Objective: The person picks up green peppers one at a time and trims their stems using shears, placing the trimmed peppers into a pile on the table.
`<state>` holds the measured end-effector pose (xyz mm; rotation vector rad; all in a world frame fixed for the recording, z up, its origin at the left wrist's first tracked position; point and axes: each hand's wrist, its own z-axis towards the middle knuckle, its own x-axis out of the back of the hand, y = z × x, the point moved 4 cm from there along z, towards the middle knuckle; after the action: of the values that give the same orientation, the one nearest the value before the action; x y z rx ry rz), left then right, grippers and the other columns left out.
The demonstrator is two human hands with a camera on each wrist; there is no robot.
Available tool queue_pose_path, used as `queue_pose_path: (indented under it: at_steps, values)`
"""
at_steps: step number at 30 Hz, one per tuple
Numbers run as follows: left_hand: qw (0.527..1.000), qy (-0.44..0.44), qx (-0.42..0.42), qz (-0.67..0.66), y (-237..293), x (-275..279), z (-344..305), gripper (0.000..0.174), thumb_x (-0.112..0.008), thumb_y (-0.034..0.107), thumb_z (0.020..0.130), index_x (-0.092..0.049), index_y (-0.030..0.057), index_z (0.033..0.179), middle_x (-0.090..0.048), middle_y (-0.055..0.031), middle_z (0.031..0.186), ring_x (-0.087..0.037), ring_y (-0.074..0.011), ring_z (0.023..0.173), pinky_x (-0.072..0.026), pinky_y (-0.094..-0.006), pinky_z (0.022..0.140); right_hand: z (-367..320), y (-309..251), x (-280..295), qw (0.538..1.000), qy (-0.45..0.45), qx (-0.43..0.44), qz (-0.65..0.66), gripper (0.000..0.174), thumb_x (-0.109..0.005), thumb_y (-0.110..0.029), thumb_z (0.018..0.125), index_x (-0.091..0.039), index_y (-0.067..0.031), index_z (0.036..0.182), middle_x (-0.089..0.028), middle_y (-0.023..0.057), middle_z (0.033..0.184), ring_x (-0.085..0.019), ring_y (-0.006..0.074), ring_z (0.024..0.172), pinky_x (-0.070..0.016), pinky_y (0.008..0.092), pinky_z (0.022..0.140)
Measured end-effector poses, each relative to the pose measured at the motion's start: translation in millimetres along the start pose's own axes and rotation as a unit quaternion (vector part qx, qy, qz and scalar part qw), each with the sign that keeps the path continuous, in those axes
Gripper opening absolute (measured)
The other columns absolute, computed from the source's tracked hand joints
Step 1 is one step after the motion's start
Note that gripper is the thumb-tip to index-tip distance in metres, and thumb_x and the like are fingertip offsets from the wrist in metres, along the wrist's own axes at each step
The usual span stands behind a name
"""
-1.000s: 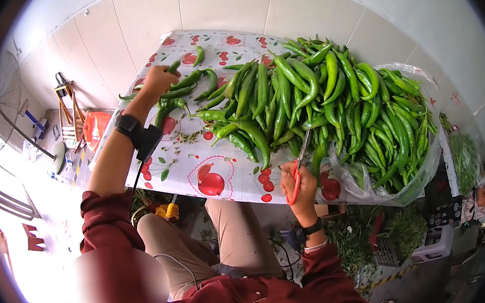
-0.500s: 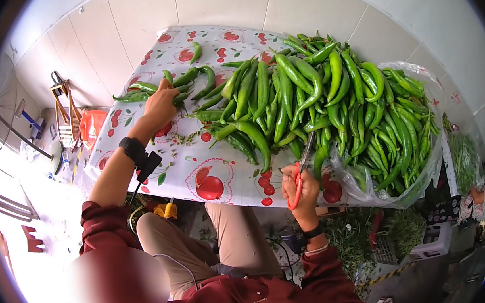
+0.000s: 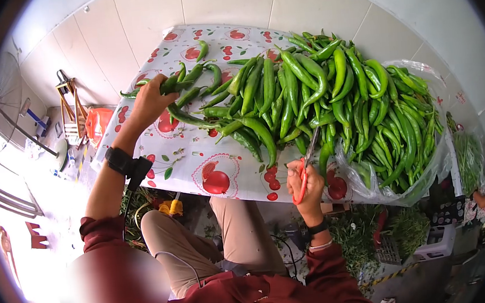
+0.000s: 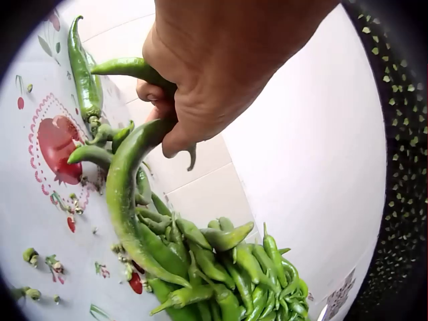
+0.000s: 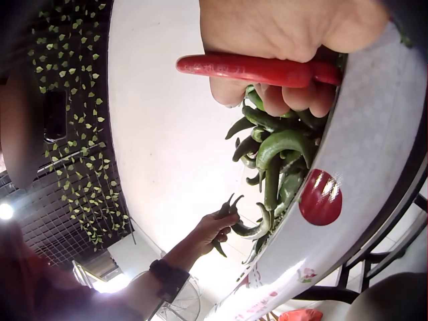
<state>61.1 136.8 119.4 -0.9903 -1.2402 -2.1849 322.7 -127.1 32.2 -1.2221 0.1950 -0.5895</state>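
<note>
My left hand is over the left part of the table, gripping green chili peppers. A long curved chili pepper hangs from its fingers toward the pile, and a second pepper pokes out of the same grip. Low at the table's front edge, my right hand holds scissors by their red handles. Their blades point up toward the big pile of green chili peppers. A few loose peppers lie between the left hand and the pile.
A clear plastic bag spreads under the pile's right side. The fruit-print tablecloth bears cut stem ends near the left hand. One pepper lies apart at the back. A tiled wall stands behind the table.
My left hand came down from the back peppers, reached the bunch nearer me, then shifted slightly left; the long pepper now hangs from it. The right hand with the scissors stayed nearly still.
</note>
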Motion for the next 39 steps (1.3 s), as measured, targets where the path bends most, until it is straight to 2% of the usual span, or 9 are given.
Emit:
queue_pose_path:
  at_steps: [7,11,16,17,20,23,26,30,39]
  values:
    - [0.995,-0.036,0.058,-0.077,-11.9,-4.1,6.9,0.028,-0.065,0.017,0.068,-0.061,-0.0069,0.082,-0.058,-0.0095,0.064,-0.053,-0.0133,0.059,-0.0439,-0.0303,0.058,0.9,-2.9,-0.5,1.0,0.001,0.02,-0.021,0.009,-0.058,-0.011,0.086,-0.057,-0.0018,0.088,-0.05,-0.0003,0.054,-0.046,0.005,0.043,-0.0355,0.0194,0.04]
    - [0.988,-0.048,0.082,-0.119,-16.5,-12.6,17.4,0.028,-0.066,0.016,0.067,-0.062,-0.0084,0.079,-0.057,-0.008,0.063,-0.051,-0.0121,0.058,-0.0432,-0.0298,0.056,1.4,-2.8,-0.3,0.999,0.002,0.03,-0.018,0.009,-0.061,-0.011,0.086,-0.057,-0.0031,0.087,-0.051,-0.0008,0.055,-0.046,0.0043,0.045,-0.0347,0.0193,0.041]
    - [0.979,-0.103,0.111,-0.133,-36.7,-47.6,35.9,0.033,-0.07,0.017,0.063,-0.065,-0.0076,0.084,-0.061,-0.0105,0.066,-0.057,-0.0164,0.06,-0.0459,-0.0302,0.06,0.1,-2.9,-0.4,1.0,0.0,0.012,-0.006,0.008,-0.061,-0.011,0.085,-0.057,-0.0033,0.087,-0.05,-0.0018,0.055,-0.045,0.0036,0.045,-0.0347,0.0191,0.041]
    - [0.979,-0.101,0.104,-0.144,-37.8,-53.7,33.9,0.037,-0.071,0.019,0.06,-0.064,-0.0077,0.086,-0.063,-0.0143,0.071,-0.061,-0.0213,0.066,-0.0478,-0.0321,0.066,0.6,-2.6,-0.5,1.0,-0.001,0.01,0.002,0.008,-0.061,-0.011,0.085,-0.057,-0.0033,0.087,-0.049,-0.0021,0.055,-0.045,0.0034,0.045,-0.0346,0.0189,0.042]
    - [0.995,-0.062,0.069,-0.022,-24.9,-61.2,29.6,0.039,-0.068,0.017,0.06,-0.062,-0.0058,0.091,-0.063,-0.0227,0.085,-0.062,-0.0334,0.085,-0.0471,-0.0391,0.077,1.1,-4.9,-1.1,1.0,-0.006,0.011,0.017,0.008,-0.061,-0.01,0.085,-0.057,-0.0034,0.088,-0.049,-0.0027,0.055,-0.044,0.0027,0.046,-0.0342,0.0185,0.042]
    - [0.999,-0.022,0.035,0.012,-27.6,-69.8,31.8,0.038,-0.065,0.016,0.06,-0.061,-0.0036,0.093,-0.062,-0.0238,0.09,-0.06,-0.0364,0.089,-0.0468,-0.0411,0.079,0.7,-4.2,-1.1,1.0,-0.004,0.017,0.011,0.008,-0.061,-0.009,0.085,-0.056,-0.0036,0.088,-0.049,-0.0028,0.056,-0.044,0.0025,0.046,-0.0341,0.0183,0.042]
    - [0.987,-0.104,0.088,0.089,-33.5,-76.4,37.4,0.036,-0.063,0.015,0.061,-0.061,-0.0018,0.092,-0.061,-0.0232,0.093,-0.059,-0.0363,0.091,-0.0469,-0.0418,0.079,-0.1,-3.4,-0.7,1.0,-0.005,0.016,0.0,0.008,-0.061,-0.01,0.085,-0.056,-0.0035,0.089,-0.049,-0.0027,0.056,-0.044,0.0025,0.046,-0.0344,0.0184,0.042]
    - [0.981,-0.096,0.111,0.129,-22.0,-69.0,32.8,0.033,-0.062,0.017,0.062,-0.062,-0.0009,0.09,-0.062,-0.0227,0.091,-0.06,-0.0364,0.089,-0.0476,-0.0422,0.078,0.3,-5.4,-1.0,1.0,-0.004,0.019,0.005,0.008,-0.06,-0.01,0.086,-0.056,-0.0035,0.089,-0.049,-0.0026,0.056,-0.044,0.0027,0.046,-0.0345,0.0184,0.042]
    - [0.993,0.079,0.087,0.01,-10.0,5.5,5.7,0.03,-0.064,0.021,0.064,-0.065,0.0005,0.086,-0.063,-0.0193,0.075,-0.062,-0.0332,0.074,-0.0473,-0.0406,0.068,0.3,-9.5,-1.3,0.999,-0.013,0.037,-0.016,0.01,-0.058,-0.011,0.086,-0.057,-0.0014,0.089,-0.05,0.0001,0.054,-0.046,0.0054,0.043,-0.036,0.0194,0.04]
